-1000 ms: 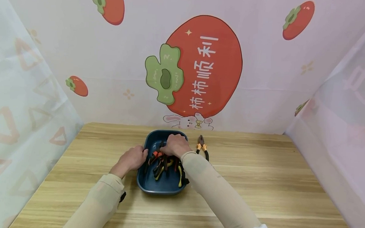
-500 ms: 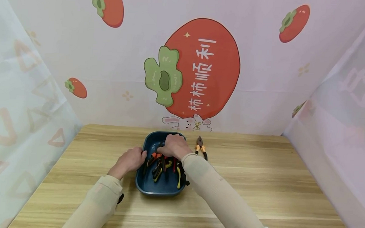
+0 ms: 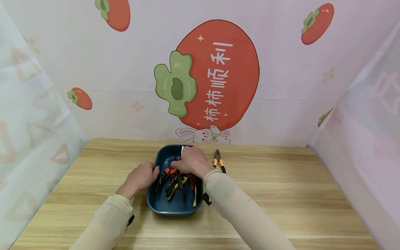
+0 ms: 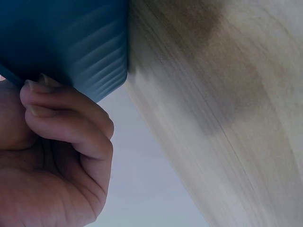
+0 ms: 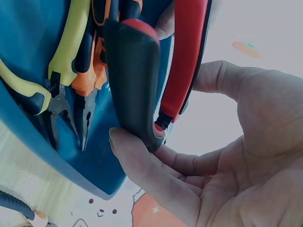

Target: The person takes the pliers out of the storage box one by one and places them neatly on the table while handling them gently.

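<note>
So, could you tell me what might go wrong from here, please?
The red-and-black tool could slip from the right hand and knock the others. It might also snag on the yellow pliers or orange pliers, which lie close by in the bin. And the bin could shift or tip if the left hand, gripping its side, pulls too hard.
</note>
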Available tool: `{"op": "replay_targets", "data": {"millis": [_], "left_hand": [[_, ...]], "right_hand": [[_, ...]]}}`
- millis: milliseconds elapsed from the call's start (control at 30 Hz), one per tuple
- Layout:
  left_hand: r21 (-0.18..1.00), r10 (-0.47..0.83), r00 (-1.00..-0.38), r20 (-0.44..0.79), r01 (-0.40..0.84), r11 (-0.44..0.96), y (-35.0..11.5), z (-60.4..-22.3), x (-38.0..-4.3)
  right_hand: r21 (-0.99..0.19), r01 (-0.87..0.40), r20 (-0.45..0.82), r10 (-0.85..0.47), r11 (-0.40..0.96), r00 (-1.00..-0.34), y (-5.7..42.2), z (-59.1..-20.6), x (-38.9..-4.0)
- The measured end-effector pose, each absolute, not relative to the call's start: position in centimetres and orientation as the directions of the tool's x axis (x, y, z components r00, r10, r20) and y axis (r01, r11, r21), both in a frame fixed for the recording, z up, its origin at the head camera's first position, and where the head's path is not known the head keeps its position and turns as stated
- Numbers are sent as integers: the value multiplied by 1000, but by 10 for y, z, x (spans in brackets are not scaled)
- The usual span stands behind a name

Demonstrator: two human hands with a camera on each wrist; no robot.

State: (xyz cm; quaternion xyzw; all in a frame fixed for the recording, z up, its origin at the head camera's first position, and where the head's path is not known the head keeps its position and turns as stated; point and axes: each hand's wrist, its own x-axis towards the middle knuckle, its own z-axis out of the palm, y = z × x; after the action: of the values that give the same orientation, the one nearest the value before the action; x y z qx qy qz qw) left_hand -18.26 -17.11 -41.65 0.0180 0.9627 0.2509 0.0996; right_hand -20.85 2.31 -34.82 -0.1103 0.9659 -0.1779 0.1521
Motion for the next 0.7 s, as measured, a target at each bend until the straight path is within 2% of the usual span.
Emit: {"op": "replay_targets", "data": {"millis": [700], "left_hand": [[448, 63, -983, -175, -22, 894, -169, -419, -183]], "right_hand": [[-441, -186, -160, -281, 878, -946, 47, -335, -195]]}}
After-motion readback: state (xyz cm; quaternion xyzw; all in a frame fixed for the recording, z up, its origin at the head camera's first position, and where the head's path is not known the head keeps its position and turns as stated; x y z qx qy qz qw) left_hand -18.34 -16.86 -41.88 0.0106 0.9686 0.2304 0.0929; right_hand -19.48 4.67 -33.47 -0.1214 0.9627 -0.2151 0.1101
